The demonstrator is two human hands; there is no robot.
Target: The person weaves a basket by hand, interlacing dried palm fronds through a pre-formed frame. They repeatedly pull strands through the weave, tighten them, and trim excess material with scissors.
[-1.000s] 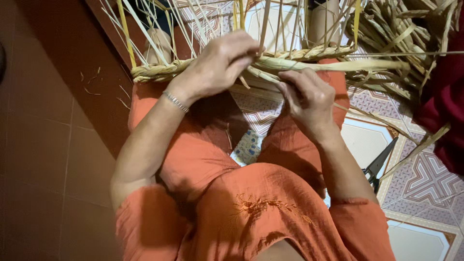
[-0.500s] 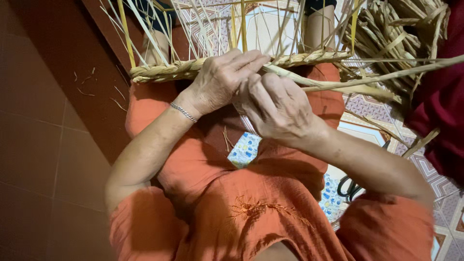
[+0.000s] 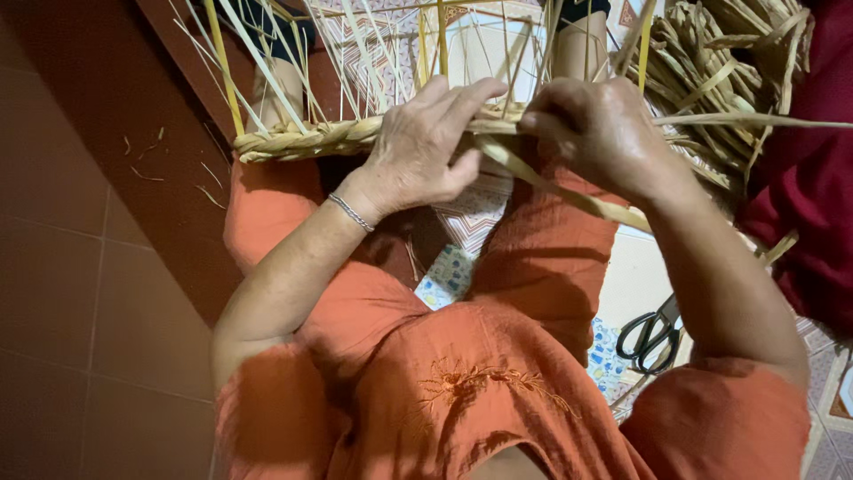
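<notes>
A half-woven straw piece rests across my knees, with a thick braided rim (image 3: 311, 138) and many thin upright stalks (image 3: 373, 53) rising from it. My left hand (image 3: 426, 147), a thin bracelet on its wrist, presses on the rim with its fingers spread over the braid. My right hand (image 3: 595, 129) is closed around a flat straw strand (image 3: 569, 191) that slants down to the right across my thigh. The two hands almost touch at the rim. I wear orange clothes.
A pile of loose dried straw (image 3: 720, 80) lies at the upper right beside a dark red cloth (image 3: 800, 204). Black-handled scissors (image 3: 653, 333) lie on the patterned tile floor (image 3: 635, 276) by my right leg. Dark red floor (image 3: 89, 222) spreads to the left.
My right hand has moved up and right along the rim, pulling the flat strand taut. My left hand's fingers have spread over the braid. The scissors have come into view.
</notes>
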